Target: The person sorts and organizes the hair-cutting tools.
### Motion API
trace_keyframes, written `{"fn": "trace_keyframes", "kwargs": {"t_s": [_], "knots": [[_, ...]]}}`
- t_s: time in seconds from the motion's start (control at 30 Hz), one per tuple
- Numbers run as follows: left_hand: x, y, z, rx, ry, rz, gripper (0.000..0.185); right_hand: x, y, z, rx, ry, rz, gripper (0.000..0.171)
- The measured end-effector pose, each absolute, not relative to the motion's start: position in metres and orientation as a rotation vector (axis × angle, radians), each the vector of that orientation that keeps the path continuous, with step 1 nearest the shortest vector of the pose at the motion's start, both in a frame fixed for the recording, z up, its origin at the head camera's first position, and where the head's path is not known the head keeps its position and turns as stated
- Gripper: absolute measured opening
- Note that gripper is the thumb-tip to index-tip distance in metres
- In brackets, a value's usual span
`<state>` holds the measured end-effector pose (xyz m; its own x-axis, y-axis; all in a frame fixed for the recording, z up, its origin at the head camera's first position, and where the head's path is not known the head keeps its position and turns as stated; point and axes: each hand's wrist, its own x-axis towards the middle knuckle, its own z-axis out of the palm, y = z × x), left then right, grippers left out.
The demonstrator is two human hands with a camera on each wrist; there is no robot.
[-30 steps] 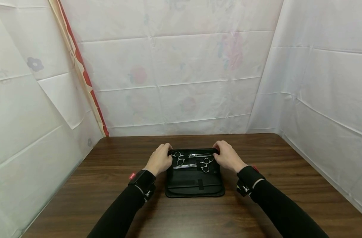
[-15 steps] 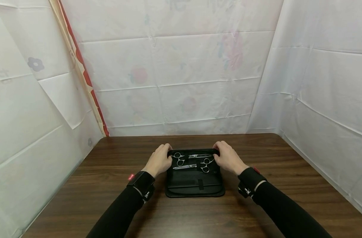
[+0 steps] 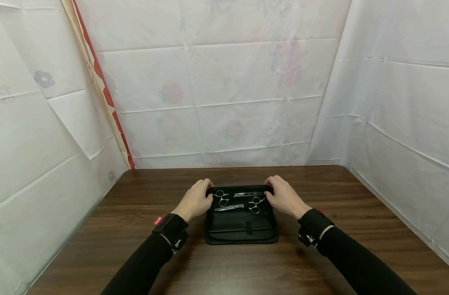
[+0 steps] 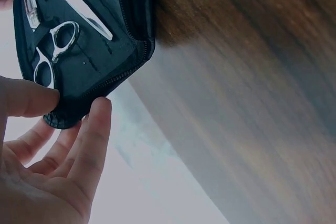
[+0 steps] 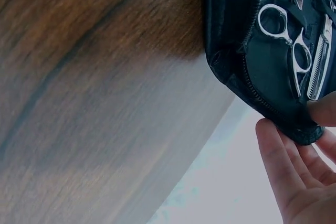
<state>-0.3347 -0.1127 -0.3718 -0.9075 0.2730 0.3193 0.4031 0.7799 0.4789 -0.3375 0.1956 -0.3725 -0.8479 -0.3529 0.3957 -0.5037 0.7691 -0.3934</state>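
A black zippered scissors case (image 3: 228, 225) lies unfolded in the middle of the head view. Two silver tools are strapped inside it. The upper one, thinning shears (image 3: 223, 198), has its finger rings to the left; its toothed blade (image 5: 319, 66) shows in the right wrist view. Below it, plain scissors (image 3: 229, 207) point left, rings to the right. My left hand (image 3: 194, 201) pinches the case's far left corner, thumb on the inner face and fingers behind. At the far right corner my right hand (image 3: 284, 197) pinches the same way.
The case's near edge rests on a dark brown wooden table (image 3: 135, 229). White printed sheeting (image 3: 224, 90) hangs behind the table and along both sides. A red and cream border strip (image 3: 102, 84) runs down the sheeting at the left.
The case's far edge has come down very slightly in the head view. Both wrists have shifted a little outward, while the hands keep their hold on the corners.
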Motion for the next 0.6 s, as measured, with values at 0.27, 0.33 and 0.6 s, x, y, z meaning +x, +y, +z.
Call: {"fn": "trace_keyframes", "kwargs": {"t_s": [0.27, 0.33, 0.6], "knots": [[-0.334, -0.114, -0.371, -0.556, -2.734, -0.838, 0.014, -0.333, 0.198, -0.369, 0.709, -2.661, 0.725, 0.018], [-0.333, -0.115, -0.37, -0.564, -2.734, -0.85, 0.015, -0.332, 0.2, -0.368, 0.724, -2.656, 0.733, 0.017], [-0.331, -0.12, -0.37, -0.619, -2.74, -0.822, 0.019, -0.327, 0.203, -0.366, 0.753, -2.662, 0.765, 0.016]]}}
